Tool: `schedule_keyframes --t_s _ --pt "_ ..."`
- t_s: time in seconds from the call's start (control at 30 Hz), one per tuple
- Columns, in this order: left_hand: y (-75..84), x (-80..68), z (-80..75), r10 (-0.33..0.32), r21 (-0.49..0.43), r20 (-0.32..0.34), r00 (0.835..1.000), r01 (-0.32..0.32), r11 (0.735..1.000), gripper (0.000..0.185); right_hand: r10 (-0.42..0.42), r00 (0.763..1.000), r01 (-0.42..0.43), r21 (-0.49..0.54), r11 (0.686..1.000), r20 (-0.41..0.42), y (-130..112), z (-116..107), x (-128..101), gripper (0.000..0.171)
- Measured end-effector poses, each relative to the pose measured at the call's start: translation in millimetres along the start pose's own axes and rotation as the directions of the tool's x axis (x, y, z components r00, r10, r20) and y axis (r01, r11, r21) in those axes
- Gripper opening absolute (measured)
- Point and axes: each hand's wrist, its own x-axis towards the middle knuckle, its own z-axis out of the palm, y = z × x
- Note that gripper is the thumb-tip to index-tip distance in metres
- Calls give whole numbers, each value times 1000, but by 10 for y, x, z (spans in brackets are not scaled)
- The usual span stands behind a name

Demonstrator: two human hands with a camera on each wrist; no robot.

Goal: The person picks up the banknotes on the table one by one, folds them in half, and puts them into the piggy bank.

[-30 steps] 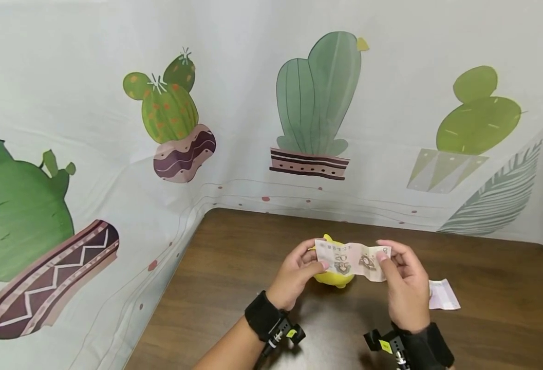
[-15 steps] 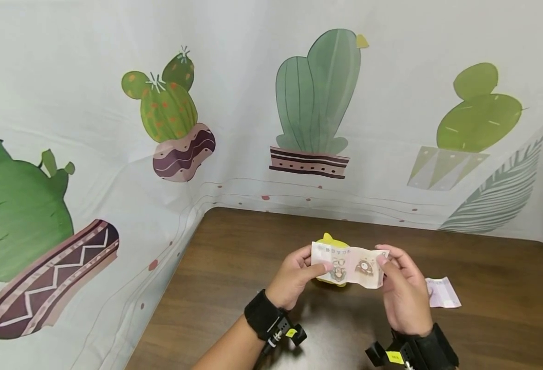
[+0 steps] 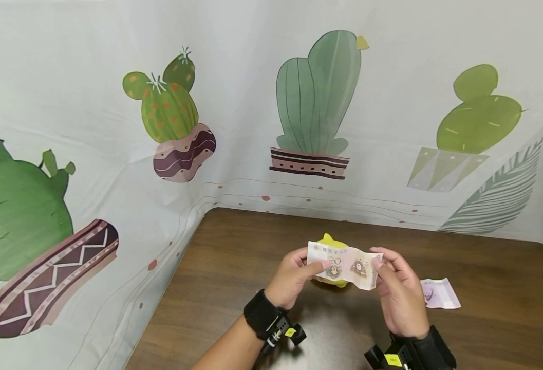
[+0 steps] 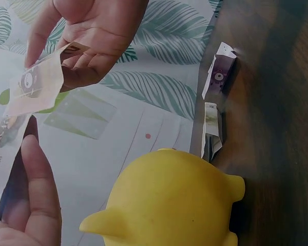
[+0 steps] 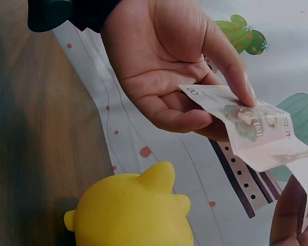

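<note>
A pale banknote (image 3: pixel 344 264) is stretched between both hands above the brown table (image 3: pixel 234 246). My left hand (image 3: pixel 294 275) pinches its left end between thumb and fingers, and my right hand (image 3: pixel 398 288) pinches its right end. Just behind and below the note stands a yellow piggy bank (image 3: pixel 329 277), partly hidden by it. The right wrist view shows the left hand (image 5: pixel 179 66) holding the banknote (image 5: pixel 251 128) above the piggy bank (image 5: pixel 131 212). In the left wrist view the right hand (image 4: pixel 92 36) grips the note (image 4: pixel 36 87) over the piggy bank (image 4: pixel 174 202).
A second folded purplish banknote (image 3: pixel 439 294) lies on the table to the right of my hands, also visible as folded notes (image 4: pixel 215 102) in the left wrist view. A cloth printed with cacti (image 3: pixel 317 97) hangs behind and left of the table.
Both hands have shifted slightly left and lower with the banknote, and it now sits a little closer over the piggy bank. The note on the table has not moved.
</note>
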Motion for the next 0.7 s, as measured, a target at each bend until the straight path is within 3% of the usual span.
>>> schedule_keyframes --t_s 0.4,0.7 --pt "-23 29 -16 27 -18 -72 997 -28 999 37 0 995 11 -105 994 103 41 -62 19 30" --pt "28 21 -8 -2 -83 -67 998 -3 997 38 50 986 -32 -108 994 162 107 -126 57 51"
